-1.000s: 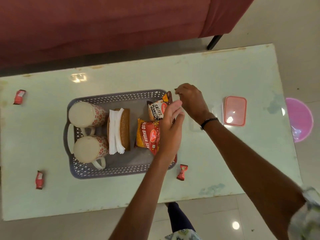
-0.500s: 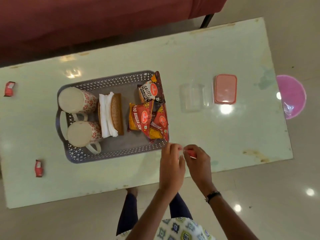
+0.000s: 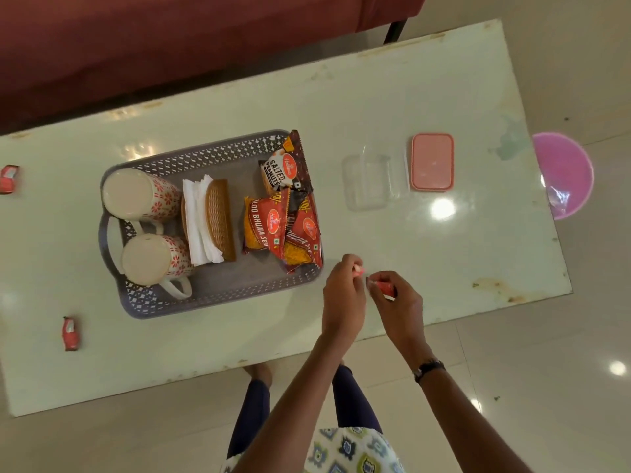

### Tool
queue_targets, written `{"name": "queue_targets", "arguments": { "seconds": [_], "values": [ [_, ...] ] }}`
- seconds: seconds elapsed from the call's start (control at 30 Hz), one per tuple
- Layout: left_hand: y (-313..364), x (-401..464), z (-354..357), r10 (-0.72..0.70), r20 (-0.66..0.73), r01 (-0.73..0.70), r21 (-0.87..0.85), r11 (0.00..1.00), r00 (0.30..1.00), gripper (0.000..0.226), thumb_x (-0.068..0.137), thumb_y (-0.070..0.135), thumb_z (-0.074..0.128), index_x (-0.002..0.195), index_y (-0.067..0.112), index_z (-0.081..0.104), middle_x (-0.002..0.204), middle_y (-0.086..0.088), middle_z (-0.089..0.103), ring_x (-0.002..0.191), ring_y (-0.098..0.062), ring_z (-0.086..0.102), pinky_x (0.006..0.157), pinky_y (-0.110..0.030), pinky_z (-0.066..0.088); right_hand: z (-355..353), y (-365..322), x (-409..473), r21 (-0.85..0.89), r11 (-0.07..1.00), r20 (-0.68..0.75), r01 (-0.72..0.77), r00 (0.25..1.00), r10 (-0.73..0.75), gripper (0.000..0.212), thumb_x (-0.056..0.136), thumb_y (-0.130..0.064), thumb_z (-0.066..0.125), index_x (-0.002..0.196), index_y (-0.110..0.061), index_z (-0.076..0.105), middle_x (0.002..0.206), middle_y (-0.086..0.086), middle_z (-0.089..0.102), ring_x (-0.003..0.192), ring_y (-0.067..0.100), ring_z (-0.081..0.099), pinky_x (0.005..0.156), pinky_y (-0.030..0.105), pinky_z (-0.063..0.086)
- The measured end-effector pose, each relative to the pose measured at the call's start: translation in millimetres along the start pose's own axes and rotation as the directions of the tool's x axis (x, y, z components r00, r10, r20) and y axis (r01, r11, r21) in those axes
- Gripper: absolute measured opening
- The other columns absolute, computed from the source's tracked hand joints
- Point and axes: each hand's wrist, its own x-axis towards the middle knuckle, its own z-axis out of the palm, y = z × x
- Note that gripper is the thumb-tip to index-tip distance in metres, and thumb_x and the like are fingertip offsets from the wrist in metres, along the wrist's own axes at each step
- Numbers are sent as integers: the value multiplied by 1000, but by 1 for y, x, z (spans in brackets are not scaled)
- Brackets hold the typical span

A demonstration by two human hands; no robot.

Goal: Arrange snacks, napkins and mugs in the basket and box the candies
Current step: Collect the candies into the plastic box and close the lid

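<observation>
Pale green table [image 3: 392, 107], seen from above. Grey perforated basket [image 3: 205, 155] left of centre, holding: two floral mugs [image 3: 143, 196] [image 3: 155, 259] lying on their sides at its 9 o'clock end; a wicker holder [image 3: 218, 218] with white napkins [image 3: 196, 223] upright in the middle; one salted-peanuts packet [image 3: 283, 169] at the 1 o'clock corner, leaning over the rim; two red snack packets [image 3: 263, 227] [image 3: 305, 233] at 4 o'clock, overlapping. Clear plastic box [image 3: 367, 179] stands open at 3 o'clock from the basket, its pink lid [image 3: 432, 162] lying just beside it on the far side. Loose red candies: one [image 3: 8, 179] at the table's 9 o'clock edge, one [image 3: 70, 333] at 7 o'clock from the basket. Left hand [image 3: 343, 297] and right hand [image 3: 397, 303] are raised together at 4 o'clock from the basket, just off its corner; the right hand's fingers are closed around a red candy [image 3: 384, 289], and the left hand pinches something small and pinkish at its fingertips [image 3: 355, 264], too small to identify. Pink bowl [image 3: 563, 172] sits on the floor past the table's 3 o'clock end.
</observation>
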Motion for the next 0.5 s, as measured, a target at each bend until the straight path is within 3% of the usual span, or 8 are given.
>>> {"name": "queue_targets", "arguments": {
  "seconds": [0.17, 0.23, 0.4, 0.5],
  "values": [
    [67, 33, -8, 96, -94, -119, -285, 951, 991, 26, 93, 6, 48, 117, 17, 53, 109, -8, 63, 93, -22, 65, 79, -35, 58, -12, -6, 1, 50, 999, -77, -12, 997, 16, 10, 88, -7, 62, 89, -17, 64, 90, 1, 70, 85, 9, 65, 69, 3, 46],
    [85, 56, -9, 58, -58, -75, -359, 930, 997, 26, 92, 4, 48, 117, 13, 53, 111, -9, 61, 93, -24, 64, 81, -36, 58, -15, -10, 6, 57, 998, -96, -8, 995, 13, 7, 88, -9, 62, 90, -15, 66, 89, 0, 70, 86, 11, 65, 70, 5, 47],
    [101, 81, -10, -61, 107, 99, -405, 909, 992, 44, 89, 10, 52, 131, 21, 46, 130, -6, 54, 116, -23, 55, 99, -43, 49, -23, -31, 21, 95, 994, -154, 48, 987, -33, 6, 90, -13, 61, 92, -16, 66, 92, -1, 70, 86, 7, 65, 73, 8, 49],
    [96, 74, -14, -77, 119, 121, -435, 892, 990, 43, 91, 13, 52, 132, 23, 44, 140, -5, 48, 124, -22, 51, 103, -43, 46, -28, -50, 35, 107, 990, -197, 97, 977, -74, 8, 91, -16, 60, 97, -15, 65, 95, -1, 70, 89, 8, 65, 75, 5, 48]
  ]
}}
